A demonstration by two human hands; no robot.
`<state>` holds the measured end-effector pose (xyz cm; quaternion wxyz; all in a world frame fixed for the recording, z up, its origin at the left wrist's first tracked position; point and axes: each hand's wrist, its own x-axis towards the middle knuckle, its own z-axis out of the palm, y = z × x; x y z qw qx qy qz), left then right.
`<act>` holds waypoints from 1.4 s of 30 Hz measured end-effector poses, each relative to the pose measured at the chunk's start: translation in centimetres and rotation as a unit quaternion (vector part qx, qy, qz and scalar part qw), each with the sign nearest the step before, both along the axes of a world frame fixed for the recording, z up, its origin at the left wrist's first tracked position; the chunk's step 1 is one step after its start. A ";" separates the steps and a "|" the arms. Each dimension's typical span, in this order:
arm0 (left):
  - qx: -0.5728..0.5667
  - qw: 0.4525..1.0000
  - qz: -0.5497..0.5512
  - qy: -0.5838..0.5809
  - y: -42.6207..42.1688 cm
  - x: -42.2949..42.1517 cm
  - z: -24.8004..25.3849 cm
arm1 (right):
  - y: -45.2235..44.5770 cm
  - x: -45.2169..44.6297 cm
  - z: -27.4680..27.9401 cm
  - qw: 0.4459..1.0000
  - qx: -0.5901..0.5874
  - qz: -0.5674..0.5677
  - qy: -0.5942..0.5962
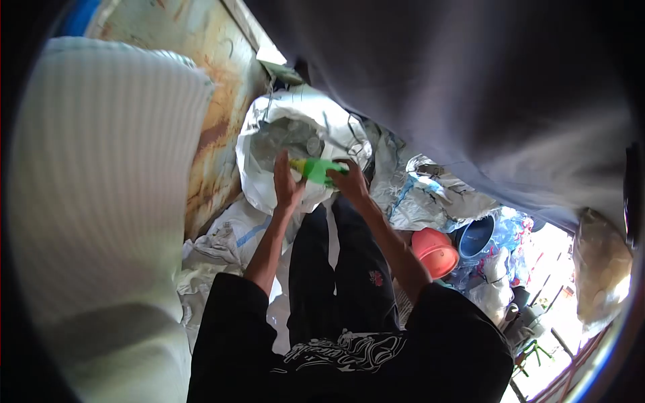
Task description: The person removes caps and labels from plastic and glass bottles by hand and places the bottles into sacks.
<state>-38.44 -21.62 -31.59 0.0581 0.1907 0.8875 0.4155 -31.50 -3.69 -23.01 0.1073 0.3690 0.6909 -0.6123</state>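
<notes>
Between my two hands is a green plastic bottle, lying roughly level, with a yellow part at its left end. My right hand grips the bottle's right end, fingers wrapped on it. At the yellow end, my left hand has its fingers stretched upward and its thumb side near the bottle; whether it grips is hard to make out. Beneath the bottle stands a wide-open white sack with clear plastic items inside.
A large striped white sack fills the left side, beside a rusty panel. Dark cloth hangs at the upper right. At right are a red tub, a blue bucket and crumpled plastic sacks.
</notes>
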 end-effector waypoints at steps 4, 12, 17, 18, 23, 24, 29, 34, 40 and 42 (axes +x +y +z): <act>-0.048 0.996 -0.081 0.011 -0.1 2.5 10.8 | 0.1 8.4 3.6 0.834 -0.488 -0.256 0.024; 0.421 0.762 -0.034 -0.491 3.1 9.8 19.8 | -0.1 20.9 11.5 0.659 -0.678 -0.309 0.103; 0.424 0.675 -0.313 -0.516 11.5 15.4 27.3 | 1.2 26.3 15.0 0.622 -0.700 -0.313 0.156; 0.434 0.653 -0.302 -0.542 13.3 17.2 28.4 | 1.6 27.7 14.5 0.599 -0.727 -0.295 0.160; 0.458 0.542 -0.290 -0.642 21.3 26.6 30.6 | 5.1 37.2 18.4 0.739 -0.587 -0.191 0.268; 0.434 0.524 -0.323 -0.658 22.4 28.4 30.6 | 6.1 39.2 18.0 0.733 -0.584 -0.162 0.309; 0.301 0.558 -0.364 -0.682 26.2 38.4 34.8 | 9.7 47.1 19.2 0.767 -0.554 -0.162 0.280; 0.241 0.666 -0.241 -0.663 28.1 43.5 32.9 | 11.1 52.6 22.2 0.837 -0.455 -0.185 0.241; 0.213 0.676 -0.242 -0.663 26.5 46.2 34.5 | 10.1 55.2 25.2 0.941 -0.232 -0.140 0.200; 0.212 0.733 -0.313 -0.566 26.0 47.0 36.3 | 10.3 56.0 27.0 0.978 -0.104 -0.077 0.165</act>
